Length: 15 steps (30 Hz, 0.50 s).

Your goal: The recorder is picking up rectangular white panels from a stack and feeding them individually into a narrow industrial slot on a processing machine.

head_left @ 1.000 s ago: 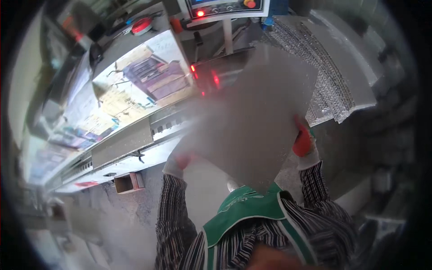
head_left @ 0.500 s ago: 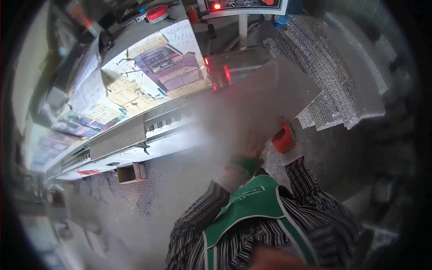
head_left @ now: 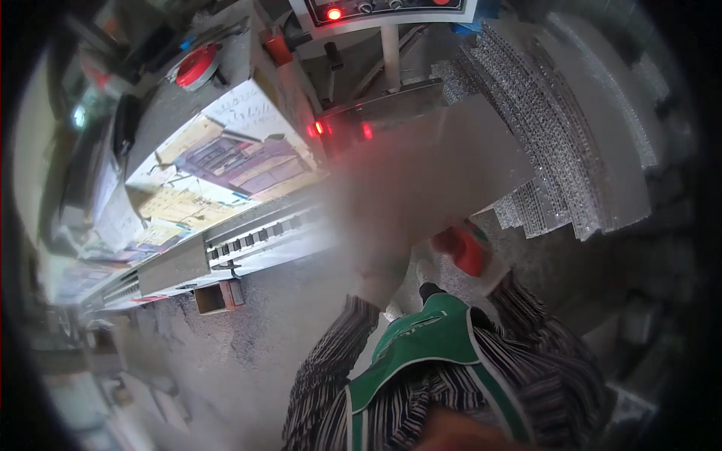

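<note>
On the left of the workshop, a machine's white side panel (head_left: 241, 113) carries handwriting and purple-toned prints (head_left: 241, 161), with yellowish papers (head_left: 177, 203) lower down and a round red fitting (head_left: 198, 66) on the gray top. Under them a notched rail (head_left: 259, 239) runs along the machine's lower edge; an open-fronted box (head_left: 219, 297) sits on the gray floor (head_left: 289, 316) just beside it. Small red lights (head_left: 319, 128) glow by the panel's right end, and on the far side a control console (head_left: 383, 13) with a lit red lamp stands on a pale post (head_left: 390, 59).

At center, the worker's left hand (head_left: 385, 244) reaches over the near left part of a flat gray sheet (head_left: 474, 169) — a blur from here, so I cannot tell how its fingers are set. A striped sleeve (head_left: 331, 349) leads up to it, left of a green apron (head_left: 421, 334). The sheet lies tilted between machine and stock, its far right corner close to the pile. The right hand (head_left: 465, 252), in a red glove (head_left: 472, 257), is at the sheet's near edge — whether the fingers grip it, I cannot tell.

Farthest right, gray panels (head_left: 560, 143) with rough, glittering edges lie stacked in staggered layers.
</note>
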{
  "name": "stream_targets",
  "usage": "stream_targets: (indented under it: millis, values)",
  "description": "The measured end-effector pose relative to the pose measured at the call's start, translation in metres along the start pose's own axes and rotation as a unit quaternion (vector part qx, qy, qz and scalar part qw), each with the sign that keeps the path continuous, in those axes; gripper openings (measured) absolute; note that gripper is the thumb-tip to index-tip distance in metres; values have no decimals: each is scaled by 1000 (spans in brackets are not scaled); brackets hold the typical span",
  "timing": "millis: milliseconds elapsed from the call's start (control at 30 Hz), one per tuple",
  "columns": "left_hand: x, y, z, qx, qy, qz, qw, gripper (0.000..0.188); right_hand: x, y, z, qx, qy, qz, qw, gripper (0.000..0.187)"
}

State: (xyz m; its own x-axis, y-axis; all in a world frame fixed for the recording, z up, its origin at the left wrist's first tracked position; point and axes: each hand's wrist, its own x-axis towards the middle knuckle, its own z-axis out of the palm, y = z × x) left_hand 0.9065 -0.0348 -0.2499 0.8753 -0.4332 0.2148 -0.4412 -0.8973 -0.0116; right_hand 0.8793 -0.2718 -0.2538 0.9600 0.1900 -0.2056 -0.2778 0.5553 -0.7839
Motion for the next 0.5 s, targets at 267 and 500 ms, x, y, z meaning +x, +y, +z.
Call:
stream_targets:
  millis: [267, 500]
  values:
    - [-15, -4, 13, -6, -69, -10, 998, 62, 81, -124, 63, -616, -30, -396, 680, 41]
    - [-10, 4, -12, 404, -95, 126, 901, 65, 261, -49, 149, -782, -121, -181, 584, 37]
